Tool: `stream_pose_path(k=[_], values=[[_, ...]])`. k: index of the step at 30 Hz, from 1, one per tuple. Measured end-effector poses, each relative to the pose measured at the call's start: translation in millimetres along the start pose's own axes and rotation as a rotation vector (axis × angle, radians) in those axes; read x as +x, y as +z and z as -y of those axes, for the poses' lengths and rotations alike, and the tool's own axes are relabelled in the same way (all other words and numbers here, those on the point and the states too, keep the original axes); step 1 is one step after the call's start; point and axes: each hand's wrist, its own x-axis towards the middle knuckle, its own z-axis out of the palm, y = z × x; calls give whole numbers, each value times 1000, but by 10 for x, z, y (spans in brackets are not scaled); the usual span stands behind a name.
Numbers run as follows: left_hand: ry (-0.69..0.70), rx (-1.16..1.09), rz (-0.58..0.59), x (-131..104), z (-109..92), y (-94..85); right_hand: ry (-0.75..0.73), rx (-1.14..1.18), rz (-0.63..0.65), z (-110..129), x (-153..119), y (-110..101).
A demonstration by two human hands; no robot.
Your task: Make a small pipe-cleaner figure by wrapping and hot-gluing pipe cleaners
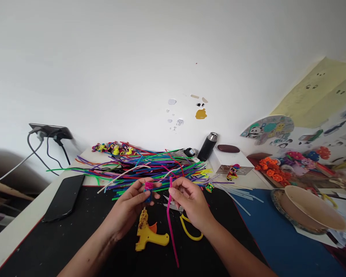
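Note:
My left hand (132,202) holds a small pink and blue coiled piece (148,189) upright between thumb and fingers. Pinched near its top end in my right hand (190,200) is a long pink pipe cleaner (173,234), which hangs down over the black mat (103,246). A yellow glue gun (148,234) lies on the mat below my left hand. Scissors with yellow handles (190,234) rest beneath my right hand, their blades partly covered by it.
Behind the hands spreads a pile of coloured pipe cleaners (150,165). A phone (65,196) lies at the left. A black flask (208,147), a white box (229,159) and a small figure (233,172) stand behind, with a bowl (314,209) at the right.

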Motion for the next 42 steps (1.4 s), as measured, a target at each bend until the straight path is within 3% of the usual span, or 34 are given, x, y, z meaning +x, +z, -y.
stream_pose_path(k=[8, 18, 23, 29, 42], values=[[7, 32, 11, -46, -57, 69, 34, 40, 106, 80, -25, 33], [47, 43, 0, -50, -87, 151, -40, -207, 122, 344, -17, 32], [21, 73, -12, -51, -78, 194, -6, -283, 147, 152, -7, 40], [12, 123, -5, -87, -59, 173, -9, -343, 87, -118, -24, 20], [32, 42, -25, -104, -2, 214, -141, -517, -10, -182, -74, 52]])
